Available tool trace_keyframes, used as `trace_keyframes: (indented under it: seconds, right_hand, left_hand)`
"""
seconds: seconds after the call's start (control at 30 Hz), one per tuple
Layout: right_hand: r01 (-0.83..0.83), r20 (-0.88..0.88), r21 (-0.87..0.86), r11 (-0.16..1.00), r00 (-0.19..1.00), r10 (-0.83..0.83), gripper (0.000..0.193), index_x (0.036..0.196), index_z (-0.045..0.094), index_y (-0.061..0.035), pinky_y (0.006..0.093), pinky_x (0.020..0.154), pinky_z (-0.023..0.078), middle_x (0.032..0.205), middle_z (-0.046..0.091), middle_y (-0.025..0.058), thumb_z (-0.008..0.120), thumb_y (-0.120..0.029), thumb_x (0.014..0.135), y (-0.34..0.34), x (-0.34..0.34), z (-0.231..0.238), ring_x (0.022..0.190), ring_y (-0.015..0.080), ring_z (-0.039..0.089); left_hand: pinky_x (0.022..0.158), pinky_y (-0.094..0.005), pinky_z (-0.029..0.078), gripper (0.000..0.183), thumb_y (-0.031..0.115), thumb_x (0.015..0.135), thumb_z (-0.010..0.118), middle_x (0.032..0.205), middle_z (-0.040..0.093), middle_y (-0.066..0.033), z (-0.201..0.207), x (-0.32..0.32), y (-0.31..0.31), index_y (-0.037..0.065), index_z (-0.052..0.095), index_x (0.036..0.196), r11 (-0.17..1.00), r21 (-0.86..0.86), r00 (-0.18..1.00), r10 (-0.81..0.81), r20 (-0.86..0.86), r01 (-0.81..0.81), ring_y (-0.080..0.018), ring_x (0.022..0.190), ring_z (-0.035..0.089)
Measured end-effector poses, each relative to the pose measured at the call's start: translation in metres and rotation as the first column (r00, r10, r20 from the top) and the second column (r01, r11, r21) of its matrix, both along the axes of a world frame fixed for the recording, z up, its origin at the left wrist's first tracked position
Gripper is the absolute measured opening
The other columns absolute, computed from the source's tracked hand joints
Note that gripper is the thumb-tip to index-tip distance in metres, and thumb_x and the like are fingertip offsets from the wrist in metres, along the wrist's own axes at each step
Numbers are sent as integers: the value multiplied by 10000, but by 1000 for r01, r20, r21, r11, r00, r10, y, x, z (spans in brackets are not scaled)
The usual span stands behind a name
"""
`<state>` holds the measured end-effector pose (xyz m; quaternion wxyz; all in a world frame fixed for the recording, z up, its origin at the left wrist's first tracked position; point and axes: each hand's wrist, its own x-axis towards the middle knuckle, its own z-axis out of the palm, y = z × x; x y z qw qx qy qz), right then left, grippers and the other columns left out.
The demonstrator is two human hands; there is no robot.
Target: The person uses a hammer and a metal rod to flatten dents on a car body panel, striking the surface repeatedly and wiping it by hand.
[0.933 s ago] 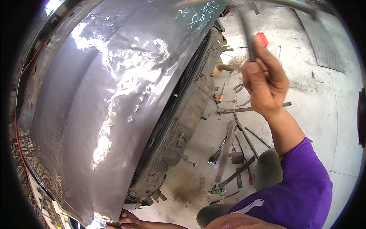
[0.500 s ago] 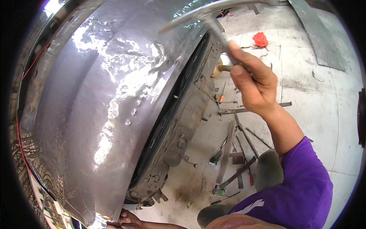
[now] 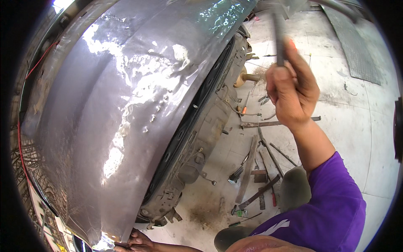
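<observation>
In my right hand [image 3: 294, 94] is a hammer [image 3: 278, 40], its dark handle gripped in closed fingers. The hammer's head is blurred at the upper edge, above the floor and right of a large bare-metal vehicle panel [image 3: 84, 122]. Small dents and bumps show along the panel's bright, shiny streak. At the bottom, my left hand [image 3: 139, 242] is closed by the panel's lower corner. A small dark piece shows at its fingertips; whether that is a tool or part of the edge is unclear.
Beside the panel runs a grimy vehicle underside [image 3: 197, 155] with brackets and cables. Bars, a red-handled screwdriver [image 3: 274, 197] and hex keys [image 3: 239, 213] lie on the pale floor near my knees. A textured grey sheet [image 3: 357, 50] lies at upper right.
My right hand has swung the hammer up and to the right, so its head has moved from over the panel to beyond its right edge. The left hand has barely shifted.
</observation>
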<state>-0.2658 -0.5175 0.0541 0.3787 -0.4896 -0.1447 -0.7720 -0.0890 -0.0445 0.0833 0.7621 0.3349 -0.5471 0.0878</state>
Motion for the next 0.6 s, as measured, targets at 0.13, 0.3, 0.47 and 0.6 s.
trace_keyframes:
  seconds: [0.13, 0.3, 0.47, 0.6]
  right_hand:
    - [100, -95, -15, 995, 990, -101, 345, 1256, 527, 13, 197, 635, 455, 1222, 602, 119, 500, 28, 913, -3, 12, -4, 692, 47, 518]
    - [14, 25, 47, 999, 1000, -15, 385, 1315, 470, -10, 195, 570, 405, 1050, 557, 72, 487, 1, 931, 3, 6, -13, 642, 46, 475]
    - [13, -53, 16, 1000, 999, -12, 412, 1347, 433, -29, 182, 526, 379, 925, 557, 56, 477, -7, 938, -2, -1, -14, 613, 50, 453]
    - [42, -143, 32, 999, 989, -37, 393, 1310, 471, 14, 199, 609, 452, 1068, 632, 115, 493, 32, 918, 0, 4, -14, 654, 52, 492]
  left_hand:
    - [787, -314, 508, 565, 407, 1019, 244, 552, 572, -35, -11, 4, 3, -17, 613, 957, 801, -84, 778, 596, 199, -592, -171, 681, 596]
    - [828, -337, 486, 582, 397, 1019, 259, 558, 561, -36, -2, -1, -1, 1, 614, 783, 913, 50, 895, 383, 227, -404, -178, 701, 590]
    - [736, -287, 506, 545, 349, 1021, 266, 532, 532, -52, -6, 4, 2, -15, 613, 813, 899, -46, 877, 435, 204, -435, -182, 714, 582]
    - [756, -290, 485, 211, 186, 899, 506, 852, 565, -77, -26, 36, 32, 29, 591, 1011, 392, -114, 399, 915, -51, -913, -208, 794, 592]
